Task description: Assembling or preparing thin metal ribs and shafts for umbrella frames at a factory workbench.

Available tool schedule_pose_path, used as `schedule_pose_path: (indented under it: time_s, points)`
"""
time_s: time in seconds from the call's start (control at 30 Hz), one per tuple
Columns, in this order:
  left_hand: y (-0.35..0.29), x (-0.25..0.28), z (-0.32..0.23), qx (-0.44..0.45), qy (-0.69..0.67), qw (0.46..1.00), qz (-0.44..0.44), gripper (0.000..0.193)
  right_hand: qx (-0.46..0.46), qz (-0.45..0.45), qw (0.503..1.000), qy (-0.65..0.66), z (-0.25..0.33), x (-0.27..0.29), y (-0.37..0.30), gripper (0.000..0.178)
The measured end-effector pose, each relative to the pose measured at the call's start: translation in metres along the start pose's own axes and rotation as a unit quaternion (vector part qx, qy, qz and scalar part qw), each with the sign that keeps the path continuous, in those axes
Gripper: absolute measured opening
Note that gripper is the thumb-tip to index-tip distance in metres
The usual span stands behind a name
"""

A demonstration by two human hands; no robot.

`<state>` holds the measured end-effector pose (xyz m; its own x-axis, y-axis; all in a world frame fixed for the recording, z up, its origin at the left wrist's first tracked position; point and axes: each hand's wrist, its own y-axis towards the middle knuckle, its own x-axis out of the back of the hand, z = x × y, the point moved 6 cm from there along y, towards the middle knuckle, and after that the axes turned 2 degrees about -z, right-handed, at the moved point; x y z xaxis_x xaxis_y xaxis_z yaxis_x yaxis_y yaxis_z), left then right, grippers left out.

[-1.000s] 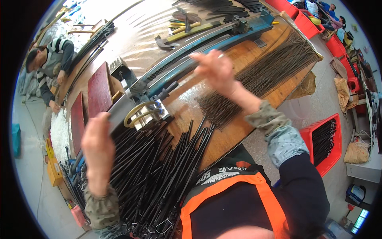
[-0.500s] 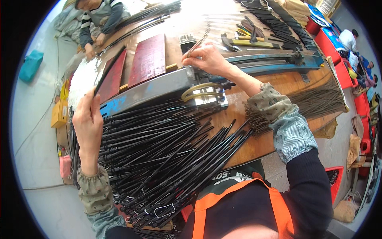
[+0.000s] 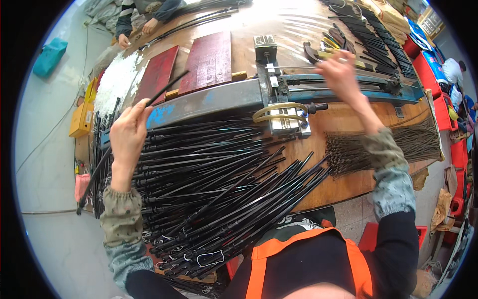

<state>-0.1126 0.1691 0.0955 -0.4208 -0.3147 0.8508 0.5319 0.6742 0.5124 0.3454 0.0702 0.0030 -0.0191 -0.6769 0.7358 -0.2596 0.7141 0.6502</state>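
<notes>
My left hand (image 3: 128,130) grips a long black rod (image 3: 172,83), which slants up past my fingers and down to the lower left. My right hand (image 3: 341,74), a little blurred, is pinched closed at the far right of a long metal bench fixture (image 3: 219,102). Between the fixture's upright block (image 3: 265,49) and my fingers runs a thin straight line, which looks like the long coil spring (image 3: 298,67). Beside the block sits a small clamp with yellowish tubing (image 3: 279,107) and a black knob.
A heap of black rods (image 3: 209,174) covers the near table edge. Thin springs (image 3: 383,144) lie in a bundle at right. Red boards (image 3: 206,62), white small pieces (image 3: 119,82) and a hammer (image 3: 311,52) lie beyond. Another person's hands (image 3: 149,26) work at far left.
My right hand has moved right, from the block along the fixture, and the spring now lies stretched out straight. My left hand's rod has tilted toward the right. The view has shifted slightly.
</notes>
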Motion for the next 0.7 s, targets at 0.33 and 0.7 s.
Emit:
schedule_pose_path:
  time_s: [0.33, 0.7]
  points:
    - [0.071, -0.145, -0.121, -0.152, -0.092, 0.982, 0.059, 0.028, -0.129, 0.078, 0.984, -0.099, -0.133, 0.044, -0.101, 0.012]
    - [0.058, -0.162, -0.119, -0.136, -0.154, 0.978, 0.026, 0.025, -0.133, 0.027, 0.989, -0.053, -0.143, 0.040, -0.124, 0.012]
